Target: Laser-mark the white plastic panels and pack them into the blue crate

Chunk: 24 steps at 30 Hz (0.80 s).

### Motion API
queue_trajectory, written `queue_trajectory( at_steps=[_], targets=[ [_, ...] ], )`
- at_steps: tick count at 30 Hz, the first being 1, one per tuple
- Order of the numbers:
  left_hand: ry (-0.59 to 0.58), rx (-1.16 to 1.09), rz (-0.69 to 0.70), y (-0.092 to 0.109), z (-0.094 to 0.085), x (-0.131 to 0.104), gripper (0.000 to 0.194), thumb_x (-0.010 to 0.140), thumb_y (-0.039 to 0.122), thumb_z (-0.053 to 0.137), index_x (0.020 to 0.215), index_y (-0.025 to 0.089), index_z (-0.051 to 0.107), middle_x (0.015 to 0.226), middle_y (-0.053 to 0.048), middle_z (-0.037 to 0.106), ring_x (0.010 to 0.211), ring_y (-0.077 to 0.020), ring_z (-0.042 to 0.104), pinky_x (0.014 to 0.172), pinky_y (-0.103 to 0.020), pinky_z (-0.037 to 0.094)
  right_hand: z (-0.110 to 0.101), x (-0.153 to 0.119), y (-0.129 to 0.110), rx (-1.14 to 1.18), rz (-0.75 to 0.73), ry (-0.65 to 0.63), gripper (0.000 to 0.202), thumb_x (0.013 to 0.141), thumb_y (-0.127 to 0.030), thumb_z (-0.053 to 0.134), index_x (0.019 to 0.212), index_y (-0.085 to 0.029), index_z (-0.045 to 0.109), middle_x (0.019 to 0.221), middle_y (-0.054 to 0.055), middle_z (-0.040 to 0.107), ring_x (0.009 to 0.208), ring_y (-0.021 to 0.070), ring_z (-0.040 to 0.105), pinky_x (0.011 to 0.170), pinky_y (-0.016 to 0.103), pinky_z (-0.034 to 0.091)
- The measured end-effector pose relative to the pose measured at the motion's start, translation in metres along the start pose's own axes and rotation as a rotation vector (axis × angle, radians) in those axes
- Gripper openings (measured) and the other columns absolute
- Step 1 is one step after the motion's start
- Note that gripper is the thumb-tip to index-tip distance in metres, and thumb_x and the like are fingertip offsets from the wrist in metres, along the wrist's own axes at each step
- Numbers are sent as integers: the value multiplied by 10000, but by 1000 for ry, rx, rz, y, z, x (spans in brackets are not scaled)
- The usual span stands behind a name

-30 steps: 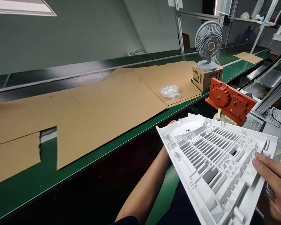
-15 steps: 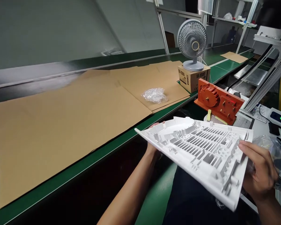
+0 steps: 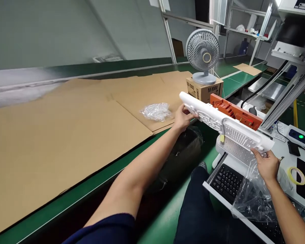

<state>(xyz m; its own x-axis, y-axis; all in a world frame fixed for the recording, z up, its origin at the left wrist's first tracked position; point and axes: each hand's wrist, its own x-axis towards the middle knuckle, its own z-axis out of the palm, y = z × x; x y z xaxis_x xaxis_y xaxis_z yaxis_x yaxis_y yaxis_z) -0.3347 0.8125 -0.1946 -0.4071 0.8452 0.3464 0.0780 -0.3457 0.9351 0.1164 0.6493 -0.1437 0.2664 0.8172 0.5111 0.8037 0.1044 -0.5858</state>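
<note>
Both my hands hold a white plastic panel (image 3: 223, 122), tilted so that its long edge faces up. My left hand (image 3: 184, 118) grips the panel's left end, fingers closed on it. At the lower right end, my right hand (image 3: 267, 165) pinches the panel's edge. Directly behind the panel stands an orange fixture (image 3: 237, 112) with a round gear-like part, partly hidden by the panel. A clear plastic bag (image 3: 256, 195) hangs below my right hand, over the keyboard tray.
Brown cardboard sheets (image 3: 73, 135) cover the green bench at left, with a crumpled plastic bundle (image 3: 156, 112) on them. A fan (image 3: 203, 56) stands on a carton (image 3: 205, 90). A keyboard (image 3: 226, 181), yellow tape roll (image 3: 296, 175) and power strip (image 3: 302, 136) are at right.
The panel has been raised and turned from lying face-up to nearly on edge, closer to the orange fixture. My left hand moved up and forward, uncovering the keyboard tray.
</note>
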Motion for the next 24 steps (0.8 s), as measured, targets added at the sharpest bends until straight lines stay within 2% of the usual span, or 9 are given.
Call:
queue_trajectory(
  at_steps=[3, 6, 13, 17, 24],
  targets=[
    [-65, -74, -40, -14, 24, 26, 984, 510, 415, 1080, 1368, 163, 667, 1149, -135, 813, 1088, -337, 769, 976, -500, 647, 14, 16, 9, -28, 91, -72, 907, 844, -1042, 572, 1043, -205, 857, 725, 98, 777, 721, 315, 736, 728, 374, 471],
    [-101, -39, -54, -25, 37, 41, 1028, 507, 419, 1074, 1419, 158, 678, 1131, -138, 815, 1068, -361, 771, 956, -511, 642, 23, 28, 18, -89, 130, -86, 924, 838, -1053, 529, 1054, -217, 857, 735, 114, 771, 757, 344, 727, 721, 386, 437],
    [-114, 66, -98, -44, 44, 48, 882, 555, 346, 1068, 1356, 183, 735, 1026, -107, 815, 984, -362, 760, 899, -502, 643, 39, 45, 30, -145, 162, -121, 935, 825, -1047, 507, 1087, -225, 868, 724, 119, 751, 744, 342, 681, 726, 389, 424],
    [-115, 84, -112, -48, 49, 52, 857, 588, 362, 1045, 1363, 181, 726, 1038, -113, 805, 967, -352, 752, 859, -476, 635, 48, 57, 35, -164, 183, -127, 913, 828, -1030, 504, 1070, -226, 865, 799, 143, 780, 805, 362, 692, 750, 395, 435],
    [-133, 107, -116, -52, 65, 71, 835, 625, 398, 1009, 1374, 165, 725, 1006, -108, 790, 919, -316, 719, 860, -460, 619, 58, 67, 43, -186, 193, -154, 713, 912, -850, 608, 1169, -229, 847, 899, 139, 822, 892, 365, 716, 833, 407, 463]
  ],
)
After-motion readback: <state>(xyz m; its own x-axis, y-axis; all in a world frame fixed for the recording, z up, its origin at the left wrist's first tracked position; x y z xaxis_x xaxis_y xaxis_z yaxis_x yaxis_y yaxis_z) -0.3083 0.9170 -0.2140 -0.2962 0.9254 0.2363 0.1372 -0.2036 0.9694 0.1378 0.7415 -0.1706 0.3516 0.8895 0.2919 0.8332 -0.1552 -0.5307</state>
